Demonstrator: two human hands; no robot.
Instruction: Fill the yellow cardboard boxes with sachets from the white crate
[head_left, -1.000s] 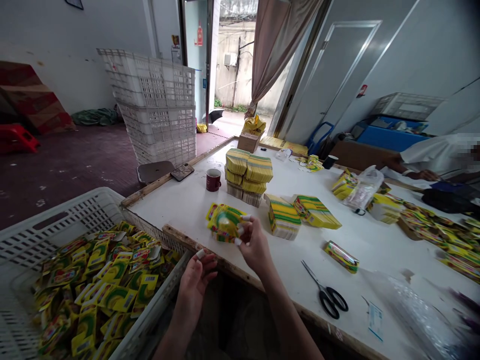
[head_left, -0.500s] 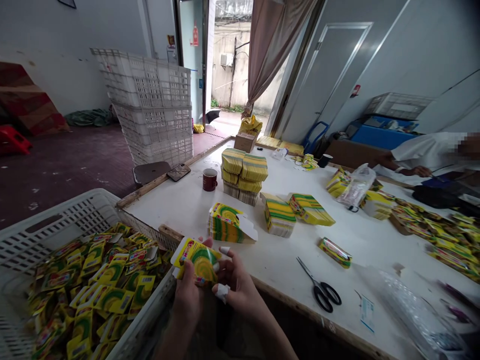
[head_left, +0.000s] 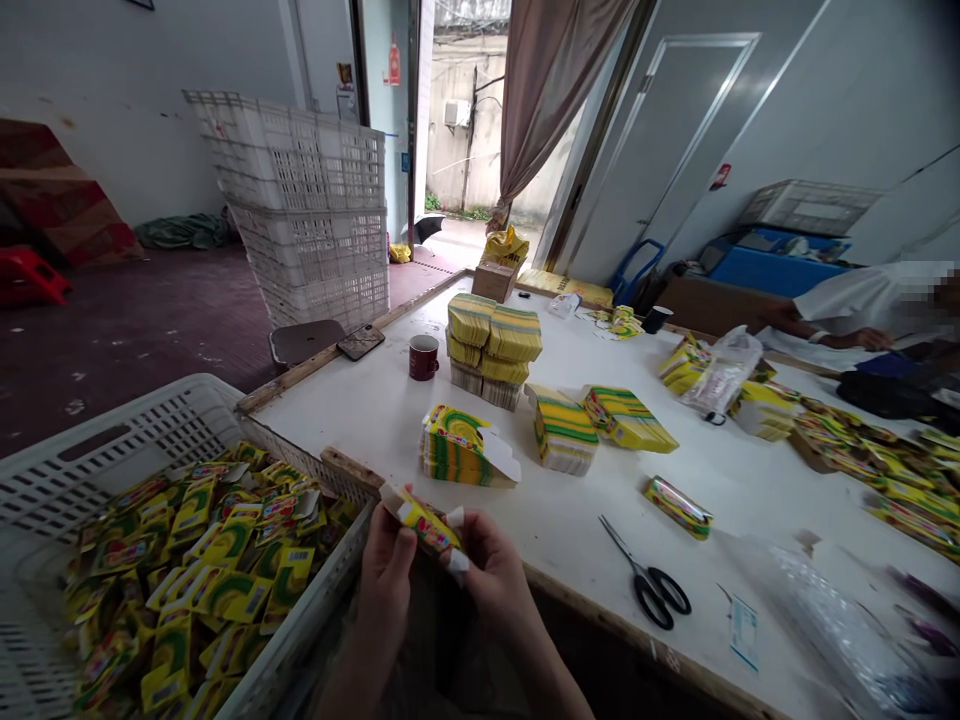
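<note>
Between my two hands, at the table's near edge, is a small yellow carton (head_left: 429, 528) with a white end flap sticking out at its left. My left hand (head_left: 388, 560) is closed around the flap end, thumb on top. At the other end, my right hand (head_left: 484, 560) grips the carton; white wraps cover its thumb and a fingertip. Just beyond lies a stack of flat yellow-green cartons (head_left: 465, 450). To my left, a white plastic crate (head_left: 187, 400) holds many small yellow cartons (head_left: 225, 590).
On the white table (head_left: 555, 530) are black-handled scissors (head_left: 652, 592), a plastic-wrapped bundle (head_left: 677, 507), more carton stacks (head_left: 491, 350), a maroon mug (head_left: 424, 358) and a phone (head_left: 361, 342). Clear plastic (head_left: 817, 610) lies at right. A co-worker's hand (head_left: 862, 338) is at the far right.
The carton in my hands has turned from its broad printed face to its narrow side and looks opened out. My right hand has closed on its end. The view has shifted slightly.
</note>
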